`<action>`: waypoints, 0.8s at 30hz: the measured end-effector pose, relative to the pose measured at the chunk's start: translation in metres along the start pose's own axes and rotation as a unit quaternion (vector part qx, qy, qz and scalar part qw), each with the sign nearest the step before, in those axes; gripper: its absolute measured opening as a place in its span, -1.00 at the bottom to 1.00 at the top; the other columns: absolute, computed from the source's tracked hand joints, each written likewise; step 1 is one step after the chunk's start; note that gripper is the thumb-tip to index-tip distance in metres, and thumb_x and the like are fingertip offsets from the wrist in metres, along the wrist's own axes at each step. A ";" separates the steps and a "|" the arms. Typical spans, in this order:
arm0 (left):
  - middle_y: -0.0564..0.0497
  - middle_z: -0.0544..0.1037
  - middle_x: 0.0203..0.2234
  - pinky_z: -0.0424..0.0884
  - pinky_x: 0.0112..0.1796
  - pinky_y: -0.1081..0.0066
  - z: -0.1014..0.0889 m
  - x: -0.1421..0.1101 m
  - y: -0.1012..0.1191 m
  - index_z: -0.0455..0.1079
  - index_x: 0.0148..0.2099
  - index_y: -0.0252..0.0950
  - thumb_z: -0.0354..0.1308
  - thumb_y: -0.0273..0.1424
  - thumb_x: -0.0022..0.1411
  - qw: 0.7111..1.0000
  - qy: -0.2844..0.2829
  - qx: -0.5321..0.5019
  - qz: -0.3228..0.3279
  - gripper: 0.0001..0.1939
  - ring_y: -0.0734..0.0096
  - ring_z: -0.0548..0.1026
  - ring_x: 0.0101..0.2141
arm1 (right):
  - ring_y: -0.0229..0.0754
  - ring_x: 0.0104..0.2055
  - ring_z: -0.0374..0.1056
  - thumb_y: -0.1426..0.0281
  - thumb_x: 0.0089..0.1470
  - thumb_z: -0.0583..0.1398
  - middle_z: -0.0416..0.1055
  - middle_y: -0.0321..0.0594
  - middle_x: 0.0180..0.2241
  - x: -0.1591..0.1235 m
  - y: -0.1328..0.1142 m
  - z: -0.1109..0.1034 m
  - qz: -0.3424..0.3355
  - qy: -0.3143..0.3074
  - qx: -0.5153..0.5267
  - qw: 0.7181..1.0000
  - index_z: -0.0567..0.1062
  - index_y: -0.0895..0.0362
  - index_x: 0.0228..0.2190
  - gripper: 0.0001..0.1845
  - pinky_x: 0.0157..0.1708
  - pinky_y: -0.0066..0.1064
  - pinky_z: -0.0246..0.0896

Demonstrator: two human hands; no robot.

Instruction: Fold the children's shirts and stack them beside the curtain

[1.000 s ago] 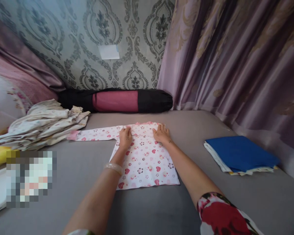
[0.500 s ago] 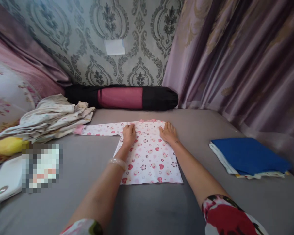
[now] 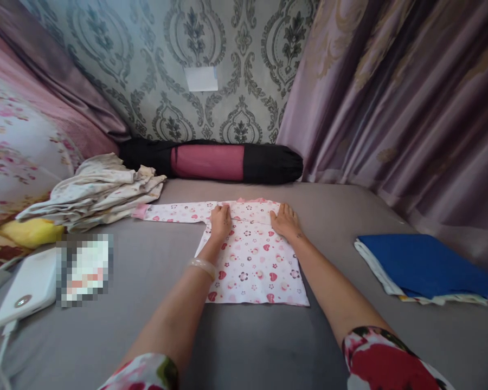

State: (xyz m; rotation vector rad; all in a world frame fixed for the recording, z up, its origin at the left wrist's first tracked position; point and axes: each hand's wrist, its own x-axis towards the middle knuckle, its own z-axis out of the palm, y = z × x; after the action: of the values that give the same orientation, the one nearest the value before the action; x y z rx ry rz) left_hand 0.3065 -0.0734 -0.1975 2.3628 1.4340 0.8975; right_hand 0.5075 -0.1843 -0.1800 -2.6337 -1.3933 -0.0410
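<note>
A child's white long-sleeved top (image 3: 252,265) with red hearts and flowers lies flat on the bed. One sleeve stretches out to the left, ending in a pink cuff; the other is folded across the chest. My left hand (image 3: 220,221), with a pale bangle at the wrist, rests near the left shoulder with its fingers curled closed on the cloth. At the right shoulder fold, my right hand (image 3: 285,219) lies flat on the top, fingers stretched out. Pink trim shows along the neckline between the two hands.
On the right lies a folded blue cloth (image 3: 427,265) over lighter ones. Crumpled pale clothes (image 3: 93,189) are heaped at the left, behind a white power bank (image 3: 28,284) with cables and a blurred-out item (image 3: 87,271). A black and pink roll bag (image 3: 207,162) lies along the wall.
The camera view has turned slightly left, so everything sits further right in the picture. Both hands stay at nearly the same places on the top.
</note>
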 end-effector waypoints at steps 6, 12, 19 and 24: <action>-0.25 0.29 0.12 0.24 0.03 0.08 -0.008 -0.008 0.014 0.41 -0.02 -0.29 -0.08 -0.27 0.31 0.999 0.028 0.030 0.001 -0.66 0.03 0.27 0.09 | 0.10 0.29 -0.11 0.17 0.24 -0.15 -0.04 0.20 0.27 0.002 0.000 -0.011 0.007 -0.034 -0.009 0.999 0.05 0.47 0.22 -0.28 0.20 -0.11 -0.18; -0.12 0.19 0.25 -0.15 0.22 -0.02 -0.010 -0.017 0.028 0.27 0.19 -0.27 -0.22 -0.21 0.37 0.984 -0.018 0.103 0.141 -0.51 0.07 -0.02 0.28 | 0.05 0.33 -0.22 0.26 0.24 -0.13 -0.11 0.07 0.31 -0.006 -0.035 -0.015 -0.085 0.029 -0.008 0.996 0.11 0.27 0.23 -0.40 0.24 -0.01 -0.39; -0.12 0.20 0.25 -0.14 0.21 -0.08 -0.004 -0.013 0.023 0.17 0.28 -0.27 -0.29 -0.29 0.37 0.971 -0.114 0.146 0.154 -0.48 0.07 0.05 0.27 | 0.01 0.36 -0.30 0.27 0.27 -0.21 -0.18 -0.10 0.34 -0.020 -0.083 0.001 -0.145 -0.031 0.032 0.988 0.07 0.13 0.26 -0.42 0.23 0.05 -0.38; -0.08 0.13 0.28 -0.09 0.21 -0.06 -0.006 -0.011 0.025 0.10 0.31 -0.24 -0.29 -0.28 0.37 0.968 -0.159 0.154 0.120 -0.47 0.08 0.01 0.28 | 0.01 0.36 -0.33 0.26 0.27 -0.22 -0.22 -0.12 0.35 -0.017 -0.082 0.001 -0.135 -0.057 0.044 0.988 0.03 0.12 0.28 -0.41 0.24 0.07 -0.42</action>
State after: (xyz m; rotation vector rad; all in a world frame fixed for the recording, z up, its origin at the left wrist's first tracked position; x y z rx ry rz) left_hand 0.3173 -0.0959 -0.1843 2.7960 1.2507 0.3300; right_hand 0.4307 -0.1528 -0.1716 -2.3930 -1.7385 0.1381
